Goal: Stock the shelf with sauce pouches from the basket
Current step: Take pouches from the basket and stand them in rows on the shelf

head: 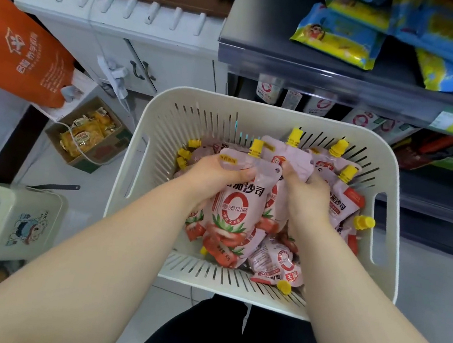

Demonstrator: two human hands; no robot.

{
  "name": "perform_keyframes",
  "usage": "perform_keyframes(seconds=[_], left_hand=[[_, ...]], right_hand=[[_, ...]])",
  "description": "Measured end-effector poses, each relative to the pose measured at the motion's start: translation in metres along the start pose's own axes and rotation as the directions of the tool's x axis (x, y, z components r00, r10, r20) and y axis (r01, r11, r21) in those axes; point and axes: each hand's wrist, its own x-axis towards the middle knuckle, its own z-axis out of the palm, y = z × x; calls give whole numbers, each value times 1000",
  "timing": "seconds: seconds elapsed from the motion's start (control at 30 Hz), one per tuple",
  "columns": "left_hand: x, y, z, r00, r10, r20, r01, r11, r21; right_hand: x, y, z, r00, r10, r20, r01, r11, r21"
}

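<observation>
Black-clad legs [214, 339] sit just under the cream slotted basket [268, 105], and both bare forearms reach into it. Left hand [219, 176] has its fingers curled over the top of a red-ringed tomato sauce pouch [231, 209], holding it upright above the pile. Right hand [306, 193] grips a second pouch [298, 163] just behind, its fingers wrapped round it. More yellow-capped pouches [342, 198] lie loose in the basket. Beyond it, similar pouches [268, 87] stand under the dark shelf [291, 62], which carries blue-and-yellow snack bags [335, 38]. An orange bag [19, 52] and a cardboard box [89, 136] sit to the left.
</observation>
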Motion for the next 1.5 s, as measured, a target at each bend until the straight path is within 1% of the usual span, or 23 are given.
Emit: perform_keyframes(seconds=[0.07,0.13,0.2,0.27,0.3,0.37,0.47,0.57,0.67,0.73,0.8,0.87,0.9,0.97,1.1,1.2,1.3,1.4,1.47,1.5], left_hand=[[4,-2,-1,1000,4,-27,-4,1000,5],[5,-2,0,994,58,-89,-60,998,-15],[7,-6,1,972,138,-188,-146,989,-31],[9,-11,-4,937,149,-317,-183,980,-81],[11,-15,-11,928,133,-348,-181,977,-112],[14,-17,-23,949,83,-304,-142,973,-180],[15,-13,-30,989,-61,-134,23,963,-269],[13,-11,-25,989,-146,-24,135,959,-250],[12,-15,-20,984,-179,-15,174,970,-172],[13,-18,-18,985,-166,-47,156,975,-160],[13,-20,-17,986,-110,-124,86,979,-184],[13,-19,-16,974,-40,-222,-4,981,-193],[10,-16,-15,966,-6,-257,-46,980,-196],[4,-6,-13,957,70,-282,-130,970,-203],[-16,20,-7,953,199,-228,-257,932,-258],[-38,48,8,938,297,-181,-334,914,-232],[-63,79,26,909,400,-117,-416,882,-223],[-89,112,43,869,490,-67,-491,839,-237],[-109,137,56,823,567,-34,-557,794,-243],[-120,148,62,795,607,-19,-593,768,-242]], right_hand=[[0,-1,2,999,42,-8,-42,999,-8],[3,-2,3,997,68,-22,-69,997,-30],[8,1,5,999,41,-20,-41,999,-23],[11,6,6,999,3,-39,-4,1000,-16],[12,8,8,999,-7,-48,7,1000,-17],[13,9,9,998,-8,-56,7,1000,-14],[14,9,9,999,2,-49,-2,1000,-1],[15,9,8,999,16,-31,-16,1000,17],[16,9,8,1000,30,7,-30,999,-12],[18,12,9,1000,16,26,-15,999,-40],[19,13,10,1000,-23,19,25,996,-90],[17,12,9,999,-40,-2,40,994,-101],[14,10,8,1000,-30,-9,29,996,-79],[6,1,3,999,-27,-18,27,1000,-6],[-14,-26,-19,990,-135,-41,138,986,94],[-29,-53,-38,972,-229,-57,234,963,131],[-46,-84,-60,937,-334,-105,348,920,180],[-64,-119,-82,915,-378,-140,402,864,302],[-76,-140,-100,895,-423,-142,443,806,394],[-82,-149,-110,878,-456,-146,474,782,405]])
